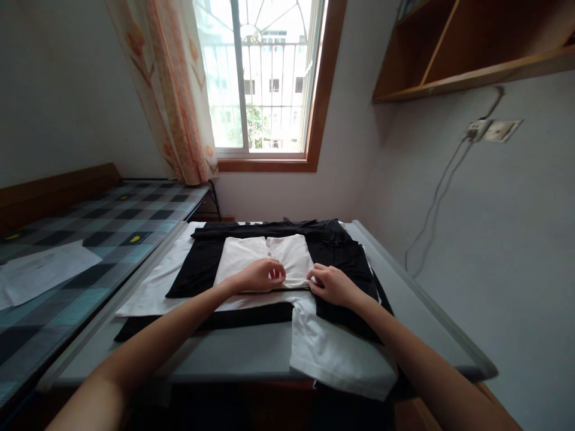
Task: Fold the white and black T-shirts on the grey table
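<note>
A white folded garment [245, 251] lies flat on top of spread black and white clothes. My left hand [263, 275] is over its near edge, fingers curved with a gap showing between them, and no cloth visibly gathered in them. At the garment's near right corner, my right hand [335, 285] has its fingers bent and pressed together on the edge of the cloth; the fingertips are partly hidden. Black clothing [197, 266] lies beneath on both sides. A white sleeve [332, 341] sticks out toward me, draping over the table's near edge.
The clothes lie on a grey table [242, 353]. A bed with a checked cover [148, 209] stands along the left, with paper sheets [49, 272] on it. Behind are a window [269, 90] and a curtain [175, 90]. On the right wall are a shelf [467, 72] and a socket with a cord [478, 129].
</note>
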{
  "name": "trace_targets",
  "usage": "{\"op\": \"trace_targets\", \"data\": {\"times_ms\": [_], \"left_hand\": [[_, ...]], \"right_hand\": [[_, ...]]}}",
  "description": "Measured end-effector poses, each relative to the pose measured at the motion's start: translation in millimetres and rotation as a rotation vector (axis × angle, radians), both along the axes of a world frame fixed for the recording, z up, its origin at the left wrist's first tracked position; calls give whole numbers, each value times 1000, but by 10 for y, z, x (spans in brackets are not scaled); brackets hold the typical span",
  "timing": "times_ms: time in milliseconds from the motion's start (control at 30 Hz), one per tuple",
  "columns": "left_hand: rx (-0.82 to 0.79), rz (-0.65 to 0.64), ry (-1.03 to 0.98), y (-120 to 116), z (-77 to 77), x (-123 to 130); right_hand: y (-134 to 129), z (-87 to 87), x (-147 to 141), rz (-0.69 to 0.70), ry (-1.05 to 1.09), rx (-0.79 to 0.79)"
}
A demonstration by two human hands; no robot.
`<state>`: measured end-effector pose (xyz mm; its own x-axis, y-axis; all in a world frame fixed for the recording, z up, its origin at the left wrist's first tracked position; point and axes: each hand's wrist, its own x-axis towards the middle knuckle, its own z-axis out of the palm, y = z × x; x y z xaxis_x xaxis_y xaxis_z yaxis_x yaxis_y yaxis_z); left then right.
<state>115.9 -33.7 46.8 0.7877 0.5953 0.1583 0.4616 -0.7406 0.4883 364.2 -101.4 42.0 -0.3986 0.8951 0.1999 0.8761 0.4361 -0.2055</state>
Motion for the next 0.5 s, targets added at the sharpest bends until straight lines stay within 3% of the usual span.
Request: {"op": "trace_targets", "data": {"times_ms": [100, 200, 367, 500], "left_hand": [[100, 203, -52, 124, -17, 142], [225, 280, -50, 200, -107, 342], [271, 125, 132, 197, -285, 510], [272, 69, 184, 224, -373, 469]], "right_hand": [[182, 94, -64, -110, 125, 148], [511, 111, -198, -220, 271, 266], [1027, -46, -467, -236, 304, 241], [1142, -251, -501, -265, 166, 98]]}}
